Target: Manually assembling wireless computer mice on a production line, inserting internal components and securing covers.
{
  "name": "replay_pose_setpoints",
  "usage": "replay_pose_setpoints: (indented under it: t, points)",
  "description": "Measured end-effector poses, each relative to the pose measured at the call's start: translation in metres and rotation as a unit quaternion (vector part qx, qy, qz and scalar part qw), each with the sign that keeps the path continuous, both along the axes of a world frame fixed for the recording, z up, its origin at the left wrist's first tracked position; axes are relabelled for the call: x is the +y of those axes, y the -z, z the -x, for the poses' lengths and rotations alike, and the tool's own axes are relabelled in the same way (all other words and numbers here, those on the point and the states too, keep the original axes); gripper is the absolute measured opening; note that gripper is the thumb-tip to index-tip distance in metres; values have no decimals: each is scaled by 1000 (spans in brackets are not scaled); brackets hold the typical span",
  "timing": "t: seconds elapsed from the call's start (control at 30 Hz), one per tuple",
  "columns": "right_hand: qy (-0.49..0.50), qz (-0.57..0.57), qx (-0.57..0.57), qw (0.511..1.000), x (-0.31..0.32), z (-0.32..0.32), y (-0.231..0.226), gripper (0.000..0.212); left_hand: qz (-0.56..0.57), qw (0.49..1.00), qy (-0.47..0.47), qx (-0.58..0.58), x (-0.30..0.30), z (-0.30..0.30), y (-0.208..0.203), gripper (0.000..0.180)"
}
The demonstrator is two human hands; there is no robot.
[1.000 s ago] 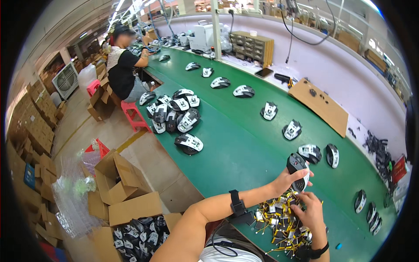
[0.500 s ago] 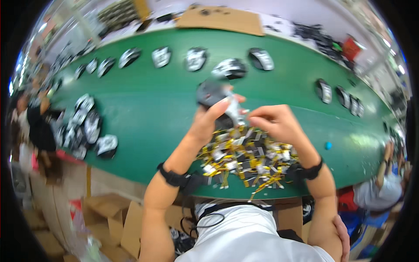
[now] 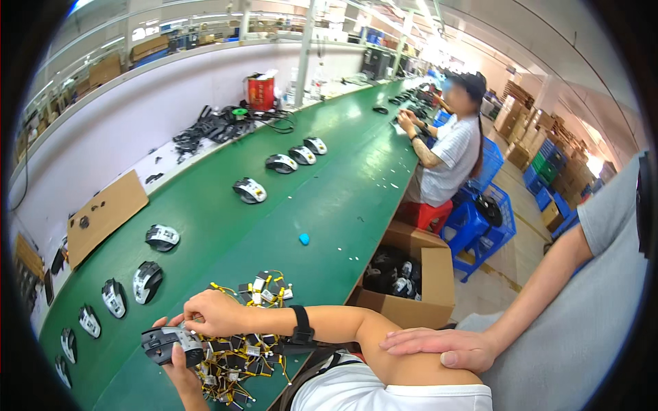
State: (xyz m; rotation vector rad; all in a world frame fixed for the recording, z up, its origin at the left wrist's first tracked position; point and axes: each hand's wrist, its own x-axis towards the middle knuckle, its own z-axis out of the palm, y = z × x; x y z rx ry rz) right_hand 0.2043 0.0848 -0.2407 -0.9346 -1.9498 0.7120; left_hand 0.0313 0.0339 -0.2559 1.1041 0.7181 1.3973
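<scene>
A black and grey computer mouse [image 3: 163,344] is held in my left hand [image 3: 181,375], its thumb against the near side and its fingertips showing at the far edge. My right hand [image 3: 214,312] is closed in a pinch right at the mouse's upper edge; what its fingertips hold, if anything, is hidden. Under and beside both hands lies a heap of small battery packs [image 3: 236,366] with yellow tape and thin wires. Another person's hand [image 3: 439,349] rests on my right upper arm.
Several mice [image 3: 147,282] stand in a row along the green table [image 3: 329,212]. A small blue lump [image 3: 304,239] lies mid-table. Beyond are a cardboard sheet [image 3: 110,212] and a red tin [image 3: 261,92]. A seated co-worker [image 3: 449,151] and an open carton of mice [image 3: 428,301] are at the right.
The view has swung to the right, bringing in the co-worker and the person beside me. The mouse is still in my left hand, and my right hand is now up against it.
</scene>
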Motion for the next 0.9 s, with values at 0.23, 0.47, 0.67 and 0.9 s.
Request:
replay_pose_setpoints:
  t: [0.23,0.47,0.67,0.9]
  points:
    - [-12,-60,-49,997,36,37,-2,15,19,998,-43,-32,16,34,14,70]
    - [4,-47,-104,993,37,-25,-21,21,11,999,29,12,28,-8,-26,59]
    - [-97,26,-115,988,2,19,-39,26,-83,979,24,-185,3,0,11,66]
    - [-80,-59,-170,980,24,-3,-38,21,-79,992,10,-102,37,-18,24,66]
